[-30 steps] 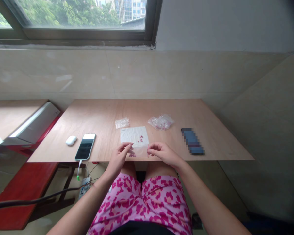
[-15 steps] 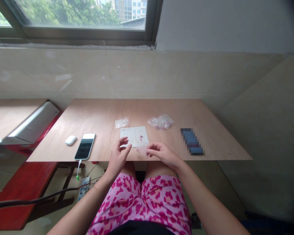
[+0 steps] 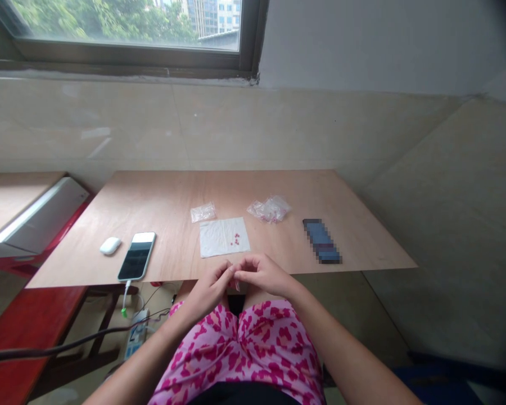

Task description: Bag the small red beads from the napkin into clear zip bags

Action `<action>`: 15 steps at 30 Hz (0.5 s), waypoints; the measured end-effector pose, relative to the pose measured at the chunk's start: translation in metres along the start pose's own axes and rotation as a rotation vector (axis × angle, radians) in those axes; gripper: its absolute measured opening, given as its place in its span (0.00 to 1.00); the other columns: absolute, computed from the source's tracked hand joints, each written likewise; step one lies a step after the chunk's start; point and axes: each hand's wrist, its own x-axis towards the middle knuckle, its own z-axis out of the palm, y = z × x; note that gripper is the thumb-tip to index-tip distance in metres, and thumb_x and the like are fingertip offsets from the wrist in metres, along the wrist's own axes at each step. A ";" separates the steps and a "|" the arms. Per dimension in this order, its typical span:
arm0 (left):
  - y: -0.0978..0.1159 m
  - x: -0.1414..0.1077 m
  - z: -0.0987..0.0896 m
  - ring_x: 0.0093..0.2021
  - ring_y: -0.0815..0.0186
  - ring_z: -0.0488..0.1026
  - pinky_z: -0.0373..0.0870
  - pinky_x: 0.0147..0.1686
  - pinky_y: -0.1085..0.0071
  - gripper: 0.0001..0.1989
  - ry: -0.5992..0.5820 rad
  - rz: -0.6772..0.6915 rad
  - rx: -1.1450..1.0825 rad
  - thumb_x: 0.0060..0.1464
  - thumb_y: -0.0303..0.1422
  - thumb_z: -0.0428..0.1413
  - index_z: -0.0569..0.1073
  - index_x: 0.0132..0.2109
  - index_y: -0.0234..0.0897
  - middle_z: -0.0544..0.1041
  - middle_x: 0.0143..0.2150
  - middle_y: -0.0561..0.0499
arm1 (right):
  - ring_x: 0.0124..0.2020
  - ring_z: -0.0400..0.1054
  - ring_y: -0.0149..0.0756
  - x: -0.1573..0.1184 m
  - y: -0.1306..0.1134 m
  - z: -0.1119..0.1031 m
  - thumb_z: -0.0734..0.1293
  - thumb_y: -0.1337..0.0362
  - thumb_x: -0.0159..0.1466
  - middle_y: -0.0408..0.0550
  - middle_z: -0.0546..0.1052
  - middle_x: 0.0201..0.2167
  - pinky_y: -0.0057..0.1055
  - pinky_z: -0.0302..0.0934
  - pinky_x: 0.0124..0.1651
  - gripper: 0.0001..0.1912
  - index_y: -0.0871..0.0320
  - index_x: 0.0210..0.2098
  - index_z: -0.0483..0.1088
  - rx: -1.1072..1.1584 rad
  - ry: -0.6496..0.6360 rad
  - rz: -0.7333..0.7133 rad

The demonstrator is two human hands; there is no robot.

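Observation:
My left hand (image 3: 216,283) and my right hand (image 3: 263,273) meet at the table's front edge, fingertips together. Both pinch a small clear bag (image 3: 237,286), mostly hidden by the fingers. Just beyond them a white sheet (image 3: 215,239) lies flat, with several small red pieces (image 3: 236,239) on its right part. Behind the sheet, to the left, is a flat clear packet (image 3: 203,212). A pile of clear bags (image 3: 270,210) with red bits inside lies behind it to the right.
On the table (image 3: 152,197), a plugged-in phone (image 3: 138,256) and a white case (image 3: 110,246) lie left. A dark pixelated phone (image 3: 322,242) lies right. A cable (image 3: 67,347) crosses the lower left, over a red bench (image 3: 21,349).
My left hand has moved in to meet my right hand, and its fingers have closed. The small bag is lower and mostly covered. More red pieces now show on the sheet. The view has shifted slightly.

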 end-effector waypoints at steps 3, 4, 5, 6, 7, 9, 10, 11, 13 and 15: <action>-0.004 0.001 -0.002 0.33 0.64 0.70 0.65 0.38 0.69 0.19 0.021 0.010 0.084 0.71 0.41 0.48 0.71 0.33 0.37 0.74 0.31 0.52 | 0.36 0.75 0.39 0.001 0.002 -0.002 0.76 0.48 0.61 0.48 0.81 0.32 0.34 0.67 0.43 0.20 0.60 0.34 0.75 -0.009 -0.001 0.029; -0.005 0.001 -0.002 0.33 0.64 0.70 0.64 0.37 0.69 0.17 0.029 0.014 0.112 0.70 0.39 0.48 0.70 0.32 0.38 0.73 0.30 0.52 | 0.35 0.74 0.38 0.001 0.003 -0.003 0.75 0.48 0.62 0.48 0.80 0.32 0.33 0.67 0.42 0.19 0.60 0.34 0.75 -0.029 0.006 0.027; -0.006 0.001 -0.001 0.32 0.64 0.69 0.64 0.36 0.69 0.16 0.038 0.020 0.136 0.69 0.38 0.49 0.70 0.32 0.38 0.73 0.29 0.53 | 0.35 0.73 0.37 0.001 0.005 -0.003 0.75 0.49 0.62 0.48 0.80 0.32 0.32 0.66 0.41 0.19 0.60 0.34 0.76 -0.053 0.012 0.020; -0.006 0.001 -0.001 0.32 0.64 0.69 0.63 0.35 0.69 0.16 0.042 0.026 0.153 0.68 0.36 0.49 0.69 0.31 0.38 0.73 0.29 0.53 | 0.34 0.72 0.36 0.002 0.007 -0.003 0.74 0.51 0.63 0.47 0.79 0.31 0.31 0.65 0.39 0.17 0.60 0.34 0.75 -0.075 0.022 0.011; -0.005 0.001 -0.001 0.32 0.64 0.70 0.63 0.35 0.69 0.15 0.042 0.032 0.166 0.67 0.36 0.49 0.69 0.31 0.38 0.74 0.29 0.53 | 0.33 0.71 0.35 0.002 0.009 -0.003 0.74 0.53 0.63 0.46 0.79 0.31 0.30 0.63 0.38 0.15 0.60 0.33 0.75 -0.095 0.036 0.002; -0.004 0.001 0.001 0.31 0.63 0.70 0.62 0.33 0.69 0.14 0.047 0.040 0.203 0.66 0.35 0.49 0.68 0.30 0.39 0.75 0.29 0.52 | 0.32 0.70 0.34 0.002 0.011 -0.002 0.73 0.57 0.63 0.44 0.77 0.30 0.28 0.61 0.36 0.12 0.59 0.32 0.74 -0.132 0.072 -0.005; -0.004 0.001 0.002 0.30 0.63 0.70 0.61 0.32 0.70 0.13 0.055 0.044 0.234 0.65 0.34 0.50 0.68 0.30 0.39 0.74 0.28 0.52 | 0.31 0.69 0.34 0.002 0.012 -0.001 0.73 0.59 0.62 0.44 0.77 0.29 0.28 0.61 0.35 0.10 0.59 0.32 0.74 -0.153 0.089 -0.005; -0.004 0.001 0.003 0.29 0.64 0.69 0.60 0.31 0.70 0.13 0.066 0.048 0.273 0.64 0.34 0.50 0.67 0.29 0.39 0.73 0.27 0.53 | 0.31 0.69 0.33 0.002 0.012 0.000 0.73 0.62 0.61 0.43 0.76 0.29 0.27 0.60 0.34 0.08 0.59 0.31 0.73 -0.177 0.103 -0.006; -0.005 0.001 0.005 0.26 0.65 0.67 0.56 0.29 0.70 0.12 0.096 0.057 0.364 0.61 0.32 0.51 0.66 0.28 0.39 0.70 0.24 0.54 | 0.29 0.67 0.32 0.002 0.012 0.003 0.72 0.66 0.60 0.42 0.75 0.27 0.26 0.58 0.32 0.05 0.59 0.29 0.72 -0.232 0.128 -0.011; -0.008 0.001 0.007 0.26 0.65 0.65 0.54 0.29 0.70 0.10 0.117 0.059 0.435 0.59 0.30 0.52 0.64 0.28 0.39 0.69 0.23 0.54 | 0.28 0.65 0.31 0.002 0.011 0.006 0.70 0.69 0.59 0.41 0.74 0.26 0.25 0.56 0.31 0.04 0.59 0.28 0.71 -0.276 0.145 -0.017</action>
